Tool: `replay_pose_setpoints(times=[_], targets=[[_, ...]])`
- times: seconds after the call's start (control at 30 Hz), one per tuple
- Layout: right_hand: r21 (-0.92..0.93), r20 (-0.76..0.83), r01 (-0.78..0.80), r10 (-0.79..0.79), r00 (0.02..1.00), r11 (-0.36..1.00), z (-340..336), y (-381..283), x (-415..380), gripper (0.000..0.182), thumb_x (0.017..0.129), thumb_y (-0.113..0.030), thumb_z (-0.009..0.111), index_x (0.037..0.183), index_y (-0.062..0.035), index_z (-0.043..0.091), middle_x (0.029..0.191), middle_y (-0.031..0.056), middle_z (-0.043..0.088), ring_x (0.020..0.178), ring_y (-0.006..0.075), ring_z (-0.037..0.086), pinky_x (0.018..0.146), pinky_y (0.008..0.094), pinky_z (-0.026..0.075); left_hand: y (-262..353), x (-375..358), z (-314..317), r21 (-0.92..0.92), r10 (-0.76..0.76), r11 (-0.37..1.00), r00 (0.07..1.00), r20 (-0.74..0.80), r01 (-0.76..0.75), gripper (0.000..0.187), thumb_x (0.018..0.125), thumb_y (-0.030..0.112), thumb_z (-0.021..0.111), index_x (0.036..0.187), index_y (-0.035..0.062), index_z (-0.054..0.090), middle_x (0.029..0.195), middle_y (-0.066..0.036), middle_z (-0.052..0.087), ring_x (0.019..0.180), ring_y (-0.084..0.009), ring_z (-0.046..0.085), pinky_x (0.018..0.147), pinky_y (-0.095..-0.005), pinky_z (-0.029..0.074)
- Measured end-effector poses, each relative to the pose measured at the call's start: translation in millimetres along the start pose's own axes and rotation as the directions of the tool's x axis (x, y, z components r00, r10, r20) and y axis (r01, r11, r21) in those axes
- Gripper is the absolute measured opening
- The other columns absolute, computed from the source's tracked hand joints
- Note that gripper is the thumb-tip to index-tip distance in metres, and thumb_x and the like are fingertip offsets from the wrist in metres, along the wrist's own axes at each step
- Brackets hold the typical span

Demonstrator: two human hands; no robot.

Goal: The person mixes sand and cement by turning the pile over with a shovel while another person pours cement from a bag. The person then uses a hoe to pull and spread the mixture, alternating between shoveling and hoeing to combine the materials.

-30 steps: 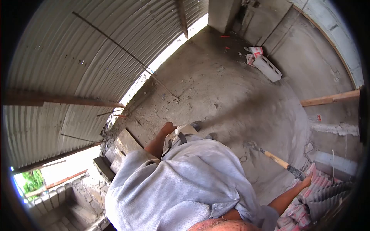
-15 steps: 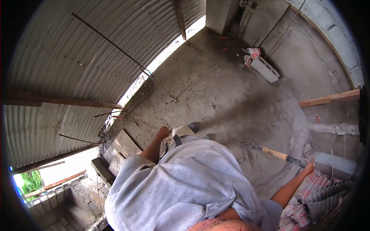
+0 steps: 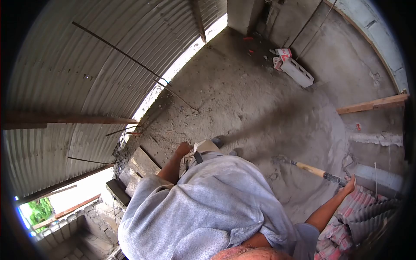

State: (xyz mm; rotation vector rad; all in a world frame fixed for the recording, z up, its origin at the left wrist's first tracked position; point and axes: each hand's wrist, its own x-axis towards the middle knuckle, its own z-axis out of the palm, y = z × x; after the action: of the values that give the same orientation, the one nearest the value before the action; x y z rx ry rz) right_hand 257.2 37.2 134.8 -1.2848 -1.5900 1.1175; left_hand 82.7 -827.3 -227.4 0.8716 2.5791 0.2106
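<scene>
My right hand (image 3: pixel 349 185) reaches out to the right and is closed round the dark upper end of a long tool that looks like a shovel (image 3: pixel 310 169). Its pale wooden shaft slants down to a dull metal head on the floor. That head is too small and cement-coloured to make out well. My left hand (image 3: pixel 183 150) hangs beside the pale trousers (image 3: pixel 206 147) with its fingers curled in. Whatever it may hold is hidden. My grey shirt (image 3: pixel 208 203) fills the lower middle.
Rough cement floor (image 3: pixel 242 99) spreads ahead. A hollow block (image 3: pixel 297 73) lies by the far wall. Corrugated sheets (image 3: pixel 104 69) and protruding rods (image 3: pixel 117 52) are at left. Boards (image 3: pixel 145 162) lie near my left elbow. Red-white bags (image 3: pixel 336 238) and a timber (image 3: pixel 372 104) are at right.
The view has shifted slightly, so most of the right side sits a little higher in the picture. Both hands and the shovel keep nearly the same places.
</scene>
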Motion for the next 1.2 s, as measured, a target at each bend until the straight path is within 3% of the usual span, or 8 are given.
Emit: replay_pose_setpoints(times=[0.2,0.37,0.43,0.6,0.77,0.83,0.87,1.2], targets=[[-0.152,-0.077,-0.044,0.033,0.996,0.987,-21,10,-5,0.035,0.087,-0.013,0.051,0.120,-0.0012,0.057,0.120,0.0122,0.057,0.103,0.0233,0.058,0.086,0.0334,0.049,-2,13,-17,-0.003,0.124,0.992,0.992,-0.037,-0.124,0.013,0.078,0.017,0.054,0.084,0.0158,0.065,0.075,-0.012,0.061,0.076,-0.0291,0.061,0.065,-0.0434,0.048],[0.055,-0.150,0.006,0.002,0.989,0.998,-42,3,-38,0.036,0.079,-0.020,0.066,0.107,0.0018,0.063,0.101,0.0117,0.064,0.073,0.0209,0.062,0.068,0.0286,0.048,-21,41,-3,-0.019,0.337,0.941,0.931,0.143,-0.338,0.015,0.075,0.018,0.056,0.085,0.0126,0.065,0.074,-0.011,0.062,0.072,-0.0293,0.061,0.061,-0.0401,0.048],[0.103,-0.140,-0.004,0.019,0.990,0.995,-42,-10,-52,0.030,0.082,-0.018,0.062,0.103,0.0034,0.062,0.077,0.0090,0.064,0.062,0.0200,0.062,0.064,0.0299,0.047,19,36,-63,-0.718,-0.039,0.681,0.987,0.159,0.143,0.015,0.081,0.020,0.052,0.083,0.0112,0.064,0.076,-0.013,0.063,0.071,-0.0309,0.062,0.060,-0.0409,0.048],[0.172,-0.222,-0.009,0.048,0.974,0.985,-65,-9,-81,0.026,0.080,-0.016,0.063,0.098,0.0030,0.062,0.069,0.0067,0.059,0.057,0.0173,0.058,0.061,0.0285,0.044,-7,90,-53,-0.089,0.368,0.930,0.904,0.219,-0.357,0.022,0.085,0.024,0.050,0.079,0.0066,0.062,0.075,-0.016,0.063,0.071,-0.0324,0.062,0.063,-0.0418,0.048],[0.187,-0.303,-0.036,0.093,0.948,0.982,-94,-5,-112,0.025,0.079,-0.016,0.065,0.098,0.0010,0.062,0.066,0.0041,0.054,0.057,0.0166,0.056,0.057,0.0279,0.046,-18,148,-51,-0.059,0.526,0.847,0.817,0.235,-0.528,0.031,0.086,0.029,0.049,0.081,0.0019,0.062,0.073,-0.017,0.063,0.070,-0.0289,0.063,0.058,-0.0406,0.050],[0.191,-0.327,-0.056,0.117,0.938,0.980,-102,-7,-127,0.025,0.079,-0.016,0.066,0.096,0.0013,0.062,0.065,0.0038,0.054,0.057,0.0166,0.056,0.058,0.0278,0.045,2,169,-65,-0.463,-0.062,0.813,0.843,0.535,0.353,0.034,0.087,0.032,0.049,0.085,-0.0003,0.061,0.075,-0.016,0.063,0.069,-0.0244,0.065,0.051,-0.0392,0.050],[0.192,-0.333,-0.055,0.118,0.935,0.980,-105,-6,-135,0.023,0.079,-0.016,0.065,0.093,0.0011,0.063,0.064,0.0045,0.054,0.057,0.0166,0.056,0.058,0.0276,0.044,9,179,-70,-0.428,-0.119,0.804,0.817,0.564,0.412,0.037,0.085,0.034,0.051,0.090,-0.0010,0.062,0.081,-0.013,0.063,0.067,-0.0205,0.064,0.045,-0.0361,0.049],[0.089,-0.366,-0.077,0.104,0.925,0.993,-101,-9,-153,0.031,0.081,-0.018,0.062,0.102,0.0046,0.061,0.085,0.0091,0.063,0.067,0.0179,0.064,0.060,0.0271,0.048,216,290,-145,-0.599,0.215,0.775,0.807,0.550,0.202,0.055,0.081,0.045,0.056,0.114,0.0004,0.057,0.096,-0.014,0.062,0.076,-0.0212,0.058,0.066,-0.0346,0.048]])
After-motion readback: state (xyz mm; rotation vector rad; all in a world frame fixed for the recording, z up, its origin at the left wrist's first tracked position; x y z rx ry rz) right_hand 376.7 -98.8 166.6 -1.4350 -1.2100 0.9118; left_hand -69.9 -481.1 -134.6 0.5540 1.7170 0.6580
